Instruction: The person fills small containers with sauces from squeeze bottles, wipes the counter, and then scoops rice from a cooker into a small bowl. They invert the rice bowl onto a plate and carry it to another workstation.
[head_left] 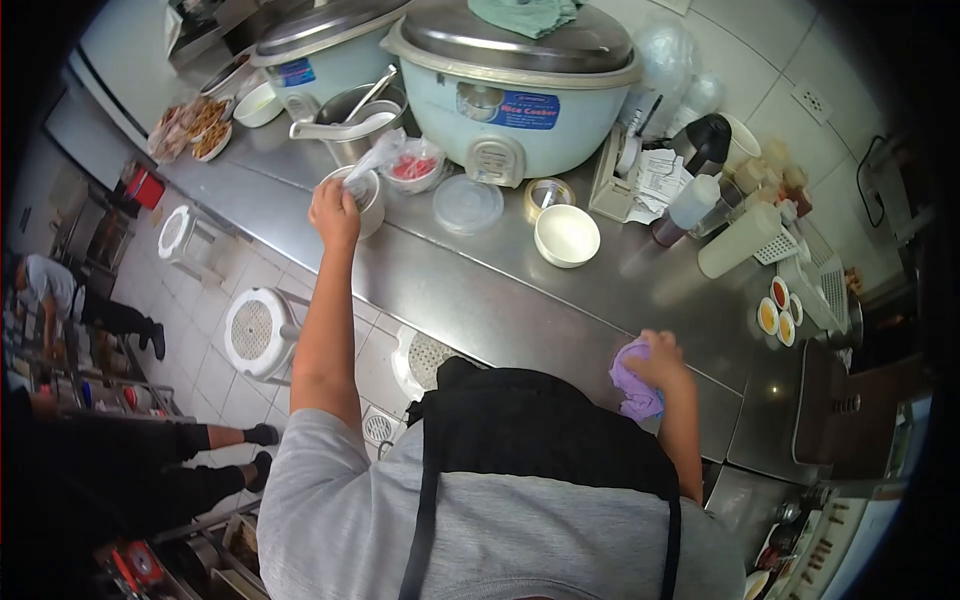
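My left hand is closed at the near rim of a white tub, which has clear plastic at its mouth. Just behind it sits a bowl of something pink in a clear plastic bag. My right hand is wrapped round a crumpled purple cloth that rests on the steel counter near its front edge. A white bowl stands between my hands, farther back. Beside it are a clear round lid and a roll of tape.
Two big rice cookers line the back, next to a steel pot with utensils. Squeeze bottles and small sauce cups stand at right. White stools are on the floor at left, where other people stand.
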